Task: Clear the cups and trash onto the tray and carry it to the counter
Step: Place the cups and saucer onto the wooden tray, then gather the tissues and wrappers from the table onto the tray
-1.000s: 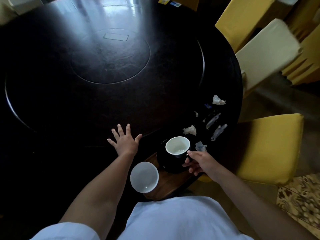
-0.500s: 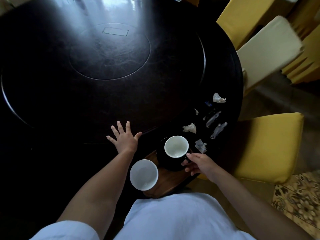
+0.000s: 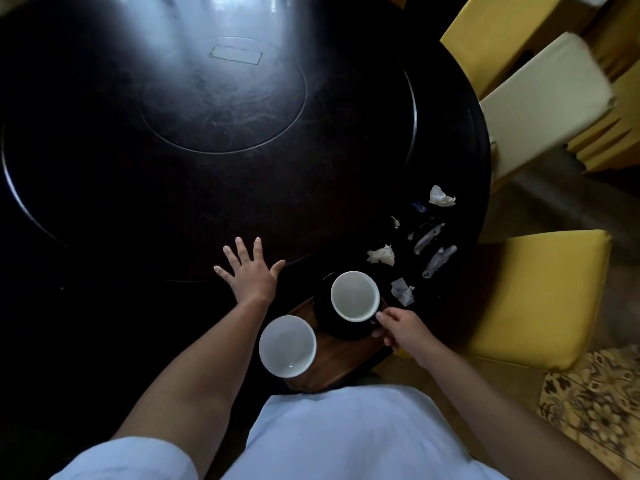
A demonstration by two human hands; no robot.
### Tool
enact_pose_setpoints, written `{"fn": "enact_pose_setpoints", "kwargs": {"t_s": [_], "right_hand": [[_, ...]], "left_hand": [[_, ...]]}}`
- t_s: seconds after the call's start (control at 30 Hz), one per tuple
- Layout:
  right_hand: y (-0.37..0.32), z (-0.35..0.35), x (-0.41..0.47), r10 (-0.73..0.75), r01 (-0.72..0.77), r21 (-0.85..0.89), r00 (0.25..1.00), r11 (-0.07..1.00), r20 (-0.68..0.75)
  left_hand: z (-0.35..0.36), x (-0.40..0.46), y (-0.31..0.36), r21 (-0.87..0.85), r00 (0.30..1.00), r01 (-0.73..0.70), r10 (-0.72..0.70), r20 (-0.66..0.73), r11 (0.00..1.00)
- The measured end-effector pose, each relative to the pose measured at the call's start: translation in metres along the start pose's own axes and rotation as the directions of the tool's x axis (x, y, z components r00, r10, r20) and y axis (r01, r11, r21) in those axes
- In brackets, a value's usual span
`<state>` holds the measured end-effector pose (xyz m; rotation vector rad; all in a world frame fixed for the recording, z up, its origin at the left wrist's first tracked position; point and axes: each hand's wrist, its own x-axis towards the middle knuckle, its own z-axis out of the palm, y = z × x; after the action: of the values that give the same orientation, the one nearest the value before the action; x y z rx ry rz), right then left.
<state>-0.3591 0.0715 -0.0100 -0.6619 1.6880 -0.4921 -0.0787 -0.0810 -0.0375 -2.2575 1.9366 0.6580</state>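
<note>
A brown wooden tray lies at the near edge of the dark round table. On it stand a white cup and a black mug with a white inside. My right hand is closed on the black mug's handle at its right side. My left hand rests flat on the table with its fingers spread, left of the mug. Crumpled tissues and wrappers are scattered on the table just beyond and right of the tray.
Another tissue and a torn packet lie near the table's right edge. Yellow chairs stand right of the table, with a cream cushion farther back. A patterned rug covers the floor at the lower right.
My right hand has stayed on the black mug's handle, and the mug has barely shifted on the tray. My left hand has not moved on the table.
</note>
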Motion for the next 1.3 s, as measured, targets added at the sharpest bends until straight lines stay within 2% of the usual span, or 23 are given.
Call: {"fn": "enact_pose_setpoints", "kwargs": {"t_s": [0.2,0.57,0.63,0.7,0.8,0.87,0.97,1.17,1.3], "right_hand": [[-0.001,0.000,0.003,-0.022,0.022,-0.041,1.000,0.999,-0.004],[-0.004,-0.026,0.014,-0.134,0.174,-0.286,0.979,0.942,0.154],[-0.012,-0.042,0.021,-0.182,0.210,-0.312,0.976,0.927,0.118],[-0.019,-0.063,0.030,-0.246,0.237,-0.337,0.969,0.911,0.017],[-0.019,-0.092,0.050,-0.306,0.219,-0.502,0.947,0.837,-0.096],[-0.016,-0.103,0.064,-0.329,0.217,-0.597,0.941,0.772,-0.083],[-0.013,-0.109,0.077,-0.373,0.297,-0.698,0.927,0.652,0.045],[-0.011,-0.109,0.095,-0.340,0.326,-0.844,0.922,0.425,0.185],[-0.010,-0.112,0.101,-0.361,0.384,-0.838,0.900,0.388,0.245]], "left_hand": [[0.001,0.000,-0.001,-0.007,1.000,-0.001,0.001,-0.006,1.000],[-0.005,0.004,-0.006,-0.121,1.000,0.028,-0.028,-0.005,0.992],[-0.016,0.006,-0.003,-0.215,0.999,0.053,-0.054,0.004,0.975],[-0.029,0.004,0.005,-0.348,0.999,0.028,-0.037,-0.018,0.937],[-0.042,-0.008,0.040,-0.448,0.981,-0.196,0.176,-0.086,0.873],[-0.041,-0.017,0.074,-0.446,0.942,-0.329,0.321,-0.095,0.833],[-0.025,-0.027,0.125,-0.429,0.910,-0.380,0.413,-0.018,0.819],[0.004,-0.033,0.203,-0.207,0.871,-0.416,0.453,0.191,0.886],[0.024,-0.021,0.228,-0.035,0.870,-0.409,0.401,0.288,0.912]]}}
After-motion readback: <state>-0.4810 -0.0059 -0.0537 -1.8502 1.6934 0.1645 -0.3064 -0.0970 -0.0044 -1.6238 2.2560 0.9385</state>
